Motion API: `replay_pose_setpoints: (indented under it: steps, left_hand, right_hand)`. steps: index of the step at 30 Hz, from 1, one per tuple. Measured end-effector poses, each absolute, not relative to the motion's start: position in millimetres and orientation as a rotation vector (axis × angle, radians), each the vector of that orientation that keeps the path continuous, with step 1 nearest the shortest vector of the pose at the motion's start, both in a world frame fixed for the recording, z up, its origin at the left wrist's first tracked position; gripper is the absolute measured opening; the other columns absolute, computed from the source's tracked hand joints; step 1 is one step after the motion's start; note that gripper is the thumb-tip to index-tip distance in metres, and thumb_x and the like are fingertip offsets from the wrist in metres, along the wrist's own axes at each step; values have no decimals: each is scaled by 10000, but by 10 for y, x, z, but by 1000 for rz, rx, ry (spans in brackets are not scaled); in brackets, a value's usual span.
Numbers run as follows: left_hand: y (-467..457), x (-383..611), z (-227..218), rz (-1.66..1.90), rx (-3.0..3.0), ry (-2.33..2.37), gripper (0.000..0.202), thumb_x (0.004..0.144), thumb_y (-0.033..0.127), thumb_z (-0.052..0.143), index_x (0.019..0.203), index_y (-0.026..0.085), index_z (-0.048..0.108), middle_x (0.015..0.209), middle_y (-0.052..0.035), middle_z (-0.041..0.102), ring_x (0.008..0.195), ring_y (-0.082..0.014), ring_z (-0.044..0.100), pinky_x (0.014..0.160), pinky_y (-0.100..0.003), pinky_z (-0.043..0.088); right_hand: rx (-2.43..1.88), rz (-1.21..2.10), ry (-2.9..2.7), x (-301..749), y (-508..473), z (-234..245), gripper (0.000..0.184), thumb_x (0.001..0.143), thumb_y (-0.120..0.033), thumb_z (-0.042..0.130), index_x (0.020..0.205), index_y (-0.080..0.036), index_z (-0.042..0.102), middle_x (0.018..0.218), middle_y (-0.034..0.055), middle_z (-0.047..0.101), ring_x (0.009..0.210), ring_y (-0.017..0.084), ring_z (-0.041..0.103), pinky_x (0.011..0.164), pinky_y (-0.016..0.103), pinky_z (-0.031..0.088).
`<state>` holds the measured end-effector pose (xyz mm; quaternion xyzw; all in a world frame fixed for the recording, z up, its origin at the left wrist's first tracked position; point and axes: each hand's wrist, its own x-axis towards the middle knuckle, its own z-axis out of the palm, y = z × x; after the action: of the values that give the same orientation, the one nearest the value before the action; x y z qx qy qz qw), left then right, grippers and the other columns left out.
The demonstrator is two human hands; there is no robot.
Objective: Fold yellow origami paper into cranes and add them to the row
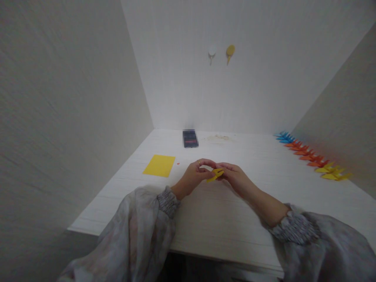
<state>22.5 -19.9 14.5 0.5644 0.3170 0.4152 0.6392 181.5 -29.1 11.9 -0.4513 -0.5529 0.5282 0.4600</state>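
Flanking folded paper [216, 174]: yellow sheet [159, 165], origami row [307, 154]

1 view, head-worn. Looks forward and down over the white table [241, 227] from the near side. Sits above and close behind the left hand [194, 176] and right hand [236, 178], keeping both around mid-frame. Catches the left sleeve [138, 219] and right sleeve [326, 239] close up. Takes in left wall [73, 117] and right wall [346, 113], reaches far wall [182, 78]. Wide coverage, roughly level.
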Motion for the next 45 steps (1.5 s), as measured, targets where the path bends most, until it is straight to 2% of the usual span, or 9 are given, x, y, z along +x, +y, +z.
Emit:
replay_pose_setpoints:
  steps: [4,7,9,15,18,26,29,36,45]
  left_hand:
    - [-177,214,125,1043,1227,782,358,607,146,663,924,152,495,878,-18,568,633,-60,543,653,-229,410]
    - [-140,213,86,1104,1225,787,365,597,157,674,911,157,487,963,-26,536,669,-58,541,673,-234,419]
    - [-118,212,60,1124,1242,807,372,592,173,683,912,157,494,965,-30,538,690,-70,545,676,-239,421]
    - [-108,207,58,1075,1218,843,371,618,267,685,927,138,526,767,-26,608,694,-113,564,695,-268,413]
    - [-131,219,91,981,1213,787,285,642,297,659,842,117,567,736,-25,606,678,-100,553,685,-254,409]
    - [-180,224,121,759,1287,812,322,696,452,572,728,153,458,565,36,508,456,-60,466,478,-211,346]
    - [-189,217,121,695,1354,762,354,719,481,528,653,142,452,547,27,492,457,-56,453,475,-209,331]
    - [-182,222,142,772,1317,725,336,713,451,545,637,139,446,560,39,462,459,-50,427,476,-209,324]
    - [-225,242,179,806,1197,631,311,732,412,553,640,124,478,585,24,481,482,-52,441,495,-207,327]
  right_hand:
    - [-1090,1345,-1374,1813,-295,101,202,646,-301,625,796,-167,644,745,28,630,647,128,549,614,271,422]
    - [-1093,1271,-1464,1814,-314,127,203,672,-329,606,793,-167,632,792,32,630,730,144,556,677,289,419]
    - [-1122,1270,-1472,1812,-319,137,213,684,-365,595,744,-161,608,734,24,615,680,137,548,642,284,419]
    - [-1125,1381,-1403,1813,-305,121,272,654,-422,621,653,-163,537,570,-16,548,518,103,497,540,257,397]
    - [-1102,1388,-1417,1828,-300,115,269,668,-408,614,600,-164,523,516,-32,512,475,90,455,501,243,354]
    - [-1035,1486,-1351,1843,-301,125,249,670,-371,623,586,-160,523,495,-35,490,444,79,409,458,232,292]
    - [-1026,1549,-1328,1833,-319,144,253,688,-383,605,599,-159,530,495,-34,477,430,76,392,439,231,281]
    - [-927,1749,-1156,1837,-326,134,251,700,-370,621,635,-142,537,452,-51,436,393,62,373,404,215,263]
    - [-775,1847,-1005,1826,-343,158,229,687,-335,647,635,-124,575,472,-25,495,420,67,436,431,211,298]
